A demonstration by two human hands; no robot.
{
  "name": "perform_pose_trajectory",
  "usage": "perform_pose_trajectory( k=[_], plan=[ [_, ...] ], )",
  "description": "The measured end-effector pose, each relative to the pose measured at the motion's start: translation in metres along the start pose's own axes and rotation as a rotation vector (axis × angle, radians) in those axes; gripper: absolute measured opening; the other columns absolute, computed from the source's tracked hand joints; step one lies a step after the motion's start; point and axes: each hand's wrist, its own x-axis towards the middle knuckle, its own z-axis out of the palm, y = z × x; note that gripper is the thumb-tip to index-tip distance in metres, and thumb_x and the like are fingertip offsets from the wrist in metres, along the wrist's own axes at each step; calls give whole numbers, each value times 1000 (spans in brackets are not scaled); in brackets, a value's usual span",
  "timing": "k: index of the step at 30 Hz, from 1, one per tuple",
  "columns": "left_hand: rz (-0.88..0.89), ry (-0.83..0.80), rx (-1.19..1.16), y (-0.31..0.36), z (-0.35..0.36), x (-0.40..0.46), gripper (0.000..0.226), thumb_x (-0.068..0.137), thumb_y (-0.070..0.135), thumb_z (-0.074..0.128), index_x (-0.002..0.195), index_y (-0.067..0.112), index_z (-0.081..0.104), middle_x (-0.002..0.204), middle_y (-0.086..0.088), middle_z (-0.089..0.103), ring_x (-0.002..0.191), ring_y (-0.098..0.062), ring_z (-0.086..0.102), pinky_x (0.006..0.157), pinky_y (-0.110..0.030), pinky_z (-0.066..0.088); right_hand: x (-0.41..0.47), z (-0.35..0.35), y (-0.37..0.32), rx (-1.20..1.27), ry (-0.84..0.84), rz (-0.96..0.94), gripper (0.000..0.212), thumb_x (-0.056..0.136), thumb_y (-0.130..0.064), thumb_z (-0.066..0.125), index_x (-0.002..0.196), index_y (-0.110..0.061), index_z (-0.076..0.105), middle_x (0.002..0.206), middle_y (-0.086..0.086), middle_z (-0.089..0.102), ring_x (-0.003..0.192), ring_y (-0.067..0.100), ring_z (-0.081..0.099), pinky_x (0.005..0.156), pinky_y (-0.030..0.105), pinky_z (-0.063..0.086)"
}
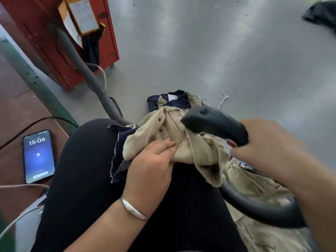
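Note:
A beige buttoned garment piece [183, 142] with navy fabric [120, 153] under it lies bunched on my lap. My left hand [152, 160], a silver bangle on its wrist, grips the beige cloth at its lower edge. My right hand [269, 148] holds a black handheld nozzle [216, 124] whose tip points left over the cloth. A black hose [258, 210] curves from it below my right forearm. The right hand is blurred.
A phone [39, 156] showing 15:06 lies on the brown surface at left with cables around it. A grey ribbed hose [87, 73] runs past a red metal cabinet [45, 42]. More beige and navy pieces [171, 100] lie on the grey floor [236, 51]. Beige fabric [263, 233] is piled at lower right.

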Motion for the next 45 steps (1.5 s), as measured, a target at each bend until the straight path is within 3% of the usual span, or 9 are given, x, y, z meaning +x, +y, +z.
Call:
perform_pose_trajectory(
  k=[4,8,13,20,29,32,36,40,45],
  plan=[
    [-7,69,11,2,-4,-2,12,76,3,77,87,6,76,81,-3,65,78,-21,62,70,-31,53,41,4,-19,49,-31,45,13,86,-17,63,99,-16,62,87,11,69,78,32,69,66,31,52],
    [-35,122,56,1,-5,10,6,72,11,80,77,12,77,68,2,63,66,-17,60,57,-33,51,6,-18,-2,178,164,-71,13,75,-25,69,72,-22,57,58,7,62,57,31,63,54,33,46],
    [-87,114,57,2,-2,23,8,67,16,83,69,13,76,63,1,60,64,-20,59,59,-25,42,-62,-12,14,72,132,-99,27,57,-5,81,63,-20,60,44,3,54,45,31,56,50,47,51],
    [-46,97,63,-3,-3,18,12,64,15,85,63,14,73,61,2,56,62,-18,55,56,-24,36,-38,4,9,61,-3,1,16,70,-33,68,66,-35,53,50,-12,59,48,11,56,48,31,42],
    [-30,115,29,-1,-5,9,13,72,11,81,62,13,72,59,5,52,59,-14,50,57,-16,33,75,7,-29,123,-35,54,9,87,-8,59,95,-8,59,69,9,60,53,24,61,45,27,45],
    [-63,71,13,-1,-13,3,15,68,9,78,59,14,68,60,6,52,61,-12,50,55,-22,43,61,-6,-14,295,-39,110,11,83,-5,64,91,-9,58,66,13,65,44,21,61,44,30,52],
    [-80,-53,66,1,-24,-1,13,56,7,71,59,15,62,62,8,52,63,-14,52,56,-24,40,-11,-21,13,323,71,-15,17,65,-20,76,70,-22,59,43,3,59,27,8,49,31,25,38],
    [-72,-158,145,2,-30,0,21,51,6,74,60,19,61,61,10,53,61,-15,55,61,-26,36,-59,-15,22,247,-60,17,39,50,-45,68,87,-47,56,56,-6,65,45,17,59,42,40,44],
    [-15,-180,153,1,-31,-2,13,53,9,66,53,21,60,56,10,52,57,-14,53,57,-23,34,-35,6,17,190,-134,-5,16,68,-25,74,69,-30,58,53,-14,63,44,7,58,46,31,44]
  ],
)
